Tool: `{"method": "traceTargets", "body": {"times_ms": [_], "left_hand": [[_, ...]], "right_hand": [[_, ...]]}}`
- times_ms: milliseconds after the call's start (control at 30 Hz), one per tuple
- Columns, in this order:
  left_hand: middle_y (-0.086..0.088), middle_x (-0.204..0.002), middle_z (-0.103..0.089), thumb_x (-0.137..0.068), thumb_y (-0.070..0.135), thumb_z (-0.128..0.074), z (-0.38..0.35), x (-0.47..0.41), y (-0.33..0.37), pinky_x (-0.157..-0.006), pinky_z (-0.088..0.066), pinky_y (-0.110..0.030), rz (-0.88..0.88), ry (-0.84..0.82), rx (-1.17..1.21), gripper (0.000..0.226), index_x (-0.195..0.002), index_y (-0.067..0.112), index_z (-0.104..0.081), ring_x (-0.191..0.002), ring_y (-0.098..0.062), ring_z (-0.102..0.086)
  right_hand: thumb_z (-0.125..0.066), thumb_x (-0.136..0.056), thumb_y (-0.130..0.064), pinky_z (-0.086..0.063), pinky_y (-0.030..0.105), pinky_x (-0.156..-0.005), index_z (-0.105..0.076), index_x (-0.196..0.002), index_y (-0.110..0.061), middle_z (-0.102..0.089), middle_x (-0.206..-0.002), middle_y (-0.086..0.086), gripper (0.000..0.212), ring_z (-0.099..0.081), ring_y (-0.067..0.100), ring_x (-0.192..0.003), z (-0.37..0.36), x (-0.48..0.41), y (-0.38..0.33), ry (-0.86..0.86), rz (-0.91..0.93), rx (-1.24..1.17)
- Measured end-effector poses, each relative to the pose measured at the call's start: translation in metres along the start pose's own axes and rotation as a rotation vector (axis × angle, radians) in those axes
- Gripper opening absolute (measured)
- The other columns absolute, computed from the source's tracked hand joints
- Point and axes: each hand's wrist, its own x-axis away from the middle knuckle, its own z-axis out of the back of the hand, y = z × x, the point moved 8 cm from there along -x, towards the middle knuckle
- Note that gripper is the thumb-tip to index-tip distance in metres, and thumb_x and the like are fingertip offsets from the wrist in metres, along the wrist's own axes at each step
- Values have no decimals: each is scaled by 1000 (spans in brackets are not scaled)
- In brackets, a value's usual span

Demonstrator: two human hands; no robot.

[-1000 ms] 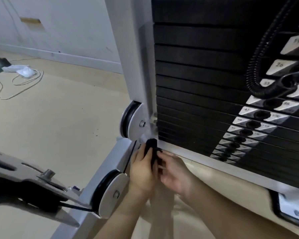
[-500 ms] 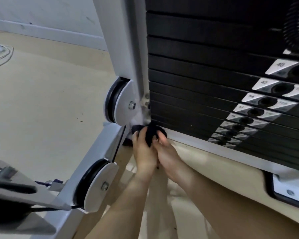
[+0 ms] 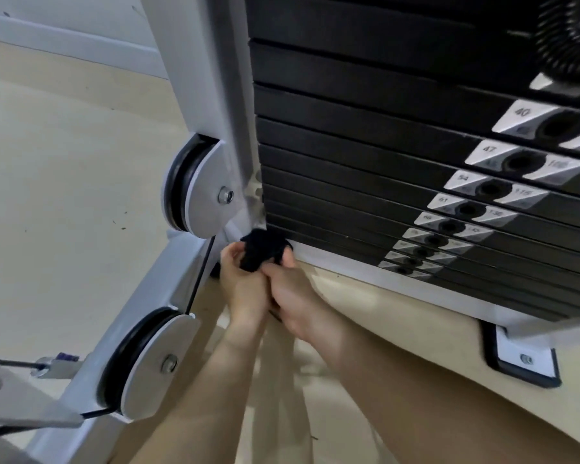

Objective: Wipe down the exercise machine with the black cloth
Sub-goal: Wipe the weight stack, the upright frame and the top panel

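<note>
The exercise machine has a white upright frame (image 3: 201, 78) and a tall stack of black weight plates (image 3: 365, 155) with numbered labels. A bunched black cloth (image 3: 257, 251) is pressed against the frame's lower corner, just under the bottom plate. My left hand (image 3: 245, 286) and my right hand (image 3: 295, 289) are side by side below it, and both grip the cloth. Much of the cloth is hidden in my fingers.
Two white-capped pulleys, the upper pulley (image 3: 198, 189) and the lower pulley (image 3: 151, 363), sit left of my hands, joined by a black cable (image 3: 200, 272). A white base rail (image 3: 399, 279) runs right to a bolted foot (image 3: 523, 356). A coiled black cord (image 3: 563, 35) hangs top right. Beige floor (image 3: 64, 195) lies left.
Both hands have carried the cloth up from in front of the frame into the corner under the weight stack. The view has moved closer and lower.
</note>
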Motion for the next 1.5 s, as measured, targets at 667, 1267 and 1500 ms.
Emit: {"method": "traceTargets", "body": {"times_ms": [667, 1267, 1500], "left_hand": [[-5, -141, -52, -90, -9, -45, -233, 230, -58, -99, -27, -6, -263, -1128, -544, 53, -138, 13, -52, -129, -17, -49], [-1, -160, -16, -97, 17, -50, -208, 263, -23, -104, -18, -10, -508, -1481, -1082, 67, -154, 11, -15, -144, -15, -23], [-4, -150, -37, -98, 26, -49, -218, 272, 16, -107, -32, -24, -552, -1531, -1417, 61, -151, 13, -22, -133, -20, -40]], "right_hand": [[-38, -90, 14, -54, 39, -83, -52, -130, -4, -59, -125, 27, 47, -62, 36, -101, 305, 145, 22, 678, 33, -604], [-56, -98, -13, -61, 38, -59, -55, -111, 0, -61, -99, 18, 19, -64, 33, -72, 337, 175, -8, 720, -266, -225], [-47, -101, -17, -53, 40, -86, -61, -100, -10, -68, -98, 13, 16, -64, 25, -88, 333, 195, -17, 546, -113, -690]]}}
